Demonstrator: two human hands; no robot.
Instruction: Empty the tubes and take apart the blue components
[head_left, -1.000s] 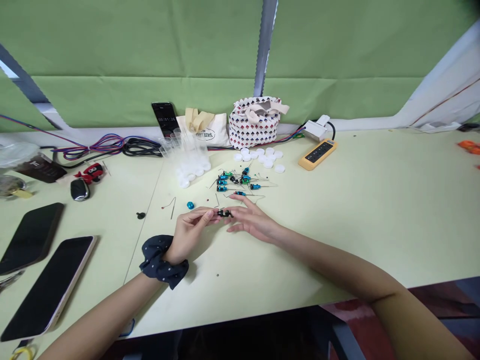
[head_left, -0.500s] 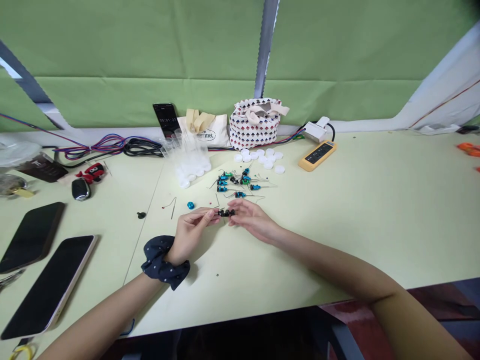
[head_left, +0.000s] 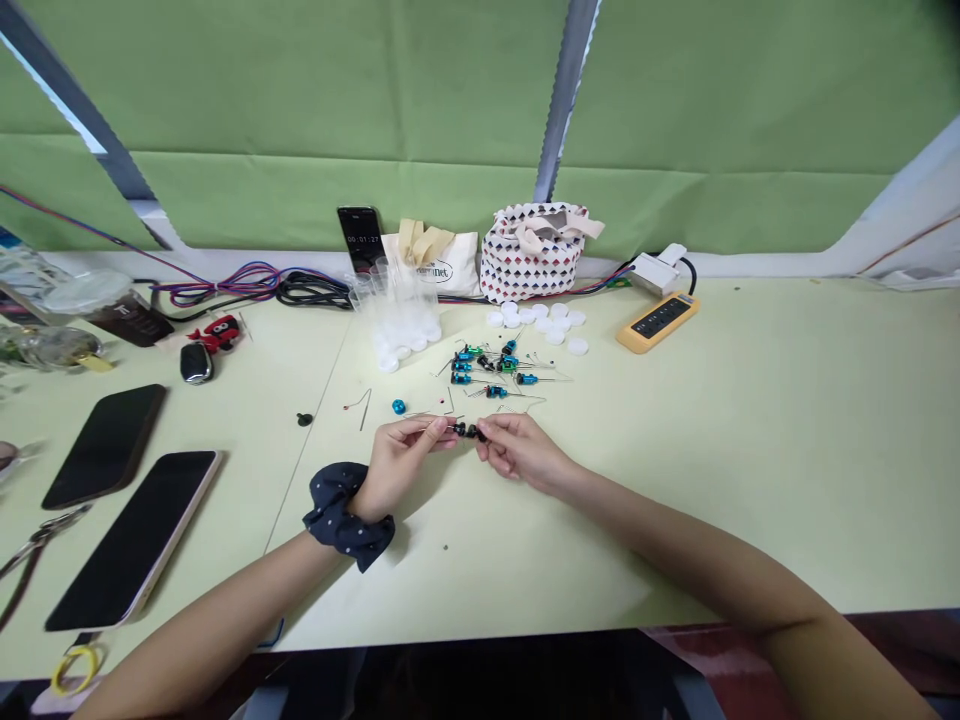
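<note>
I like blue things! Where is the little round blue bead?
The blue bead lies on the table, left of centre in the head view, just beyond the left hand, right of a thin pin.

- Three phones: dark phone (head_left: 103, 445) and pale-edged phone (head_left: 133, 538) lying flat, upright phone (head_left: 363, 238) at the back.
- Two bags: cream tote (head_left: 439, 265), patterned bag (head_left: 536, 260).
- One yellow power strip (head_left: 658, 320).
- One car key (head_left: 196, 362).
- One blue bead (head_left: 398, 406).
- White caps (head_left: 541, 323): about eight loose.
- Small coloured parts (head_left: 487, 365): a dozen or so, too small to count surely.
- Two hands, left hand (head_left: 401, 455) and right hand (head_left: 517, 452), pinching one small black part (head_left: 466, 431).
</note>
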